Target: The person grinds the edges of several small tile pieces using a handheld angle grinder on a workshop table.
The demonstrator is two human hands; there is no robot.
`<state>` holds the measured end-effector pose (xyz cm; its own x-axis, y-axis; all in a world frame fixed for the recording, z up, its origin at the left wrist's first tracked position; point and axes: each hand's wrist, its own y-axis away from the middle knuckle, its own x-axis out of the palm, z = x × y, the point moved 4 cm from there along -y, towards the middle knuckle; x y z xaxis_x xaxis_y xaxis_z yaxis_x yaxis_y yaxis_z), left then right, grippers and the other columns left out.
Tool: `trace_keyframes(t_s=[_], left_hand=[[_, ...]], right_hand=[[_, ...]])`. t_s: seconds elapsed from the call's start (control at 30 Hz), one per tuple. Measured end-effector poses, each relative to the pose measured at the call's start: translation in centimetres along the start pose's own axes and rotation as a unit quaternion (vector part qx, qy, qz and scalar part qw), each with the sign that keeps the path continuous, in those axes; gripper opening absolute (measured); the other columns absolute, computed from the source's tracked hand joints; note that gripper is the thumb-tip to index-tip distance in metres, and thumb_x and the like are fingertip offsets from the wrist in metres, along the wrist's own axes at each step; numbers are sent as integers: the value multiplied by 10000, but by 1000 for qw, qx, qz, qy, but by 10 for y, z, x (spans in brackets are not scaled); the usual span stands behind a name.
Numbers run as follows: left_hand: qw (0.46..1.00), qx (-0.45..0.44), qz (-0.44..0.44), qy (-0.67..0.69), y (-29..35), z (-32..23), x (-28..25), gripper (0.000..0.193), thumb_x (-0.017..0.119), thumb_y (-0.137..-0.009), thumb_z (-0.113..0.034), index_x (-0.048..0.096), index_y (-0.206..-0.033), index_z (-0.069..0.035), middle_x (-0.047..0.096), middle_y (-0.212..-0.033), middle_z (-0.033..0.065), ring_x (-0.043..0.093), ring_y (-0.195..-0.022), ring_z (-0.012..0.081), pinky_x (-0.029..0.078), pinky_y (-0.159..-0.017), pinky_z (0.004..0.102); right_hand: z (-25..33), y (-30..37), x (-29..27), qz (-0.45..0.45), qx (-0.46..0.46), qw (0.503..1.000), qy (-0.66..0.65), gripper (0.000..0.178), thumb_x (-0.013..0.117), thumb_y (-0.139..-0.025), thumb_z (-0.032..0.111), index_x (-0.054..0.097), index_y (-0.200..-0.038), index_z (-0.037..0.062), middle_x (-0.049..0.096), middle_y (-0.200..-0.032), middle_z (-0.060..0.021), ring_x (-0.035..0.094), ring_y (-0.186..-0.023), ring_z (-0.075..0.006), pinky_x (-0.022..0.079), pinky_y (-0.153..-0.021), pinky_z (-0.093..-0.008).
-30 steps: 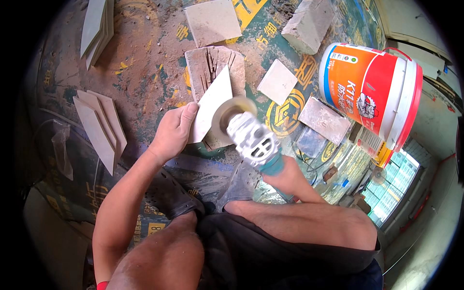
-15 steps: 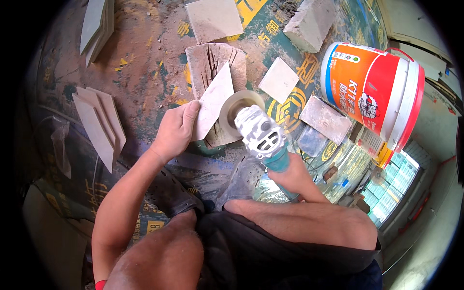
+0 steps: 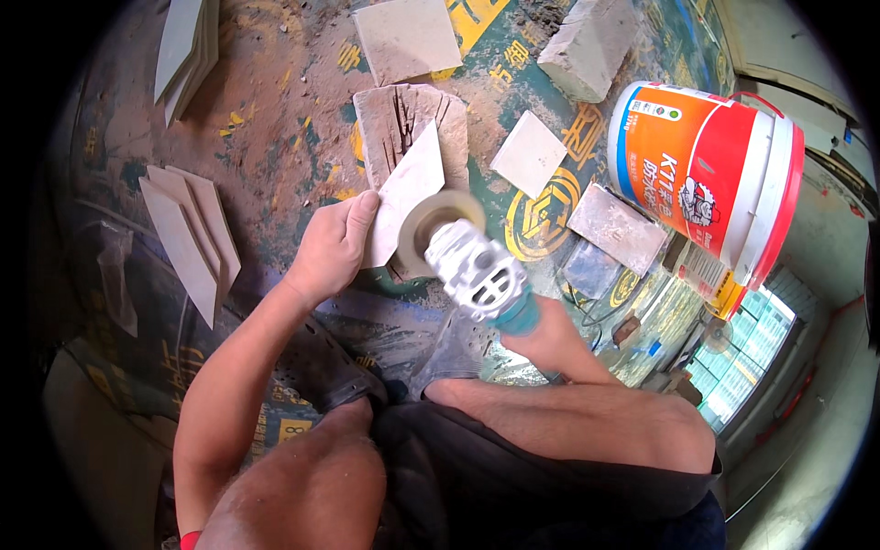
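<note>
My left hand [image 3: 332,240] pinches the lower left part of a pale, pointed tile piece [image 3: 403,191], thumb on top. The piece rests over a scored block [image 3: 378,115] marked with dark grooves. In my right hand [image 3: 548,341] is an angle grinder [image 3: 477,275] with a teal body and a dusty white head, my fingers wrapped round the body. Its round disc [image 3: 466,209] looks blurred and lies against or just over the tile's right edge; whether they touch I cannot tell.
Stacked cut tiles [image 3: 191,229] lean at the left, with another stack [image 3: 188,55] beyond. A square tile [image 3: 530,153], a larger tile [image 3: 408,38] and a thick block [image 3: 591,46] lie ahead. At right stands an orange, red and white bucket [image 3: 706,174] near a dusty brick-like piece [image 3: 617,227].
The grinder has shifted left and slightly down, bringing its disc further along the tile's right edge. My left hand and the tile piece stay nearly in place.
</note>
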<state>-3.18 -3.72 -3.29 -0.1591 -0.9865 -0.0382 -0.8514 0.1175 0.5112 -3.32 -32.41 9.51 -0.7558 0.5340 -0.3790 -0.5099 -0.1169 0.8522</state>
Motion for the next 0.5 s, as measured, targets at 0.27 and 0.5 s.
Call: trace_keyframes(t_s=[0.27, 0.5], left_hand=[[1000, 5, 17, 10, -1, -4, -4, 574, 369, -1101, -442, 616, -977, 62, 606, -780, 134, 543, -746, 200, 478, -768, 367], [999, -15, 24, 30, -1, -1, -4, 580, 369, -1100, -455, 612, -956, 52, 596, -765, 105, 531, -739, 169, 475, -748, 354]], right_hand=[[4, -2, 0, -3, -6, 1000, 21, 426, 791, -716, 173, 686, -1098, 16, 727, -945, -221, 725, -956, -366, 546, -805, -394], [6, 0, 2, 5, -16, 1000, 16, 418, 789, -720, 171, 684, -1086, -2, 734, -921, -199, 738, -911, -297, 545, -795, -389]])
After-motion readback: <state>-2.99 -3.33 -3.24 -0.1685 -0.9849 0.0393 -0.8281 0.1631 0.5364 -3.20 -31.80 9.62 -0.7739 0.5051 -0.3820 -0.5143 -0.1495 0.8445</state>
